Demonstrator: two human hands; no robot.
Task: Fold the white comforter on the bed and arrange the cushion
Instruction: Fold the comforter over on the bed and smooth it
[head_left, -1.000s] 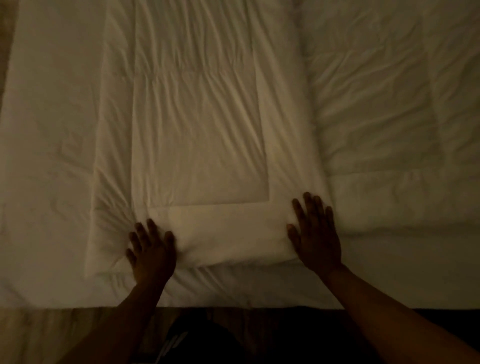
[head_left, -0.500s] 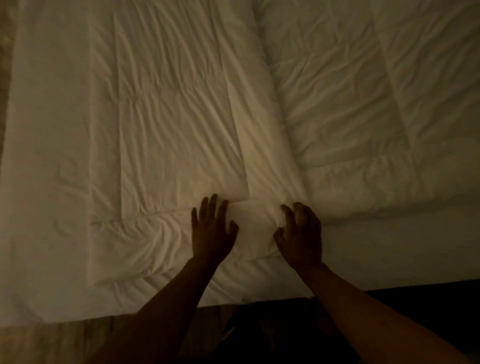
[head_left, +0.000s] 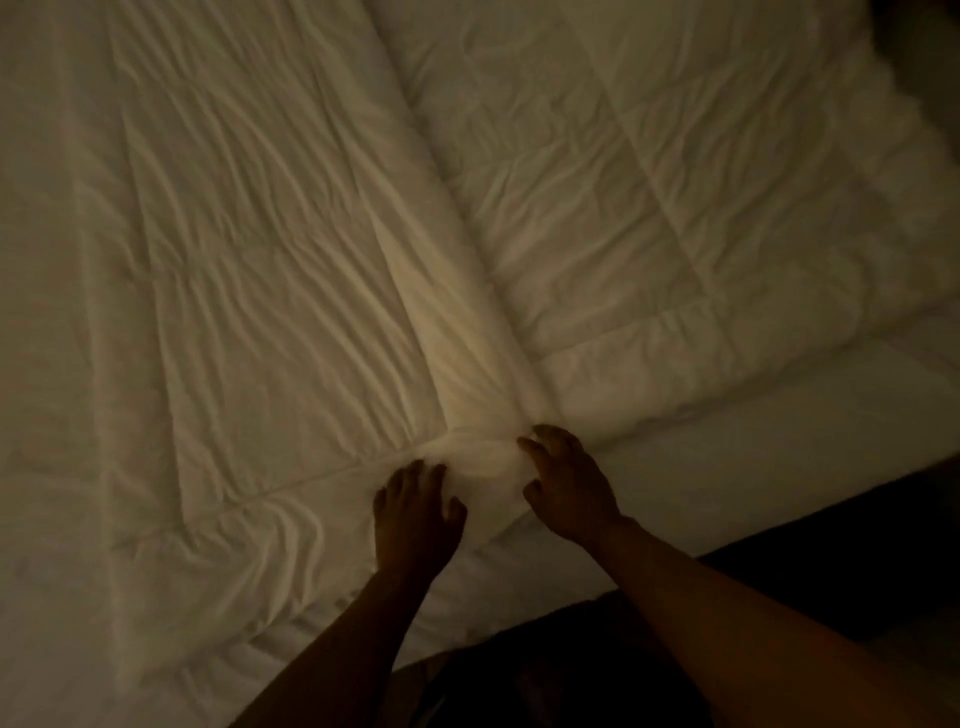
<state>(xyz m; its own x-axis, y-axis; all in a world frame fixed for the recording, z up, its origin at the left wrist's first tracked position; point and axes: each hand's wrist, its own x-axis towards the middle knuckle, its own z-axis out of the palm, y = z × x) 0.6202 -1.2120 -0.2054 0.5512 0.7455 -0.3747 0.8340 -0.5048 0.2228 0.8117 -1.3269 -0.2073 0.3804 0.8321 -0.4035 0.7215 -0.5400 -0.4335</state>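
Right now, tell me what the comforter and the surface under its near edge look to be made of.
White comforter: looks like soft matte woven fabric over padding; it shows stitched quilt lines, fine wrinkles and puffy edges, and bunches between the left hand and right hand. Bed sheet: smoother, flatter matte cloth, likely cotton-type; dim light leaves the fibre open.

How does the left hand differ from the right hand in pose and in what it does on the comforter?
The left hand lies flatter, with fingers spread and pressing the comforter; the right hand has curled fingers that seem to pinch a bunched fold. The left hand sits nearer the bed's edge, the right hand farther in. Both touch the same corner area of the folded layer.
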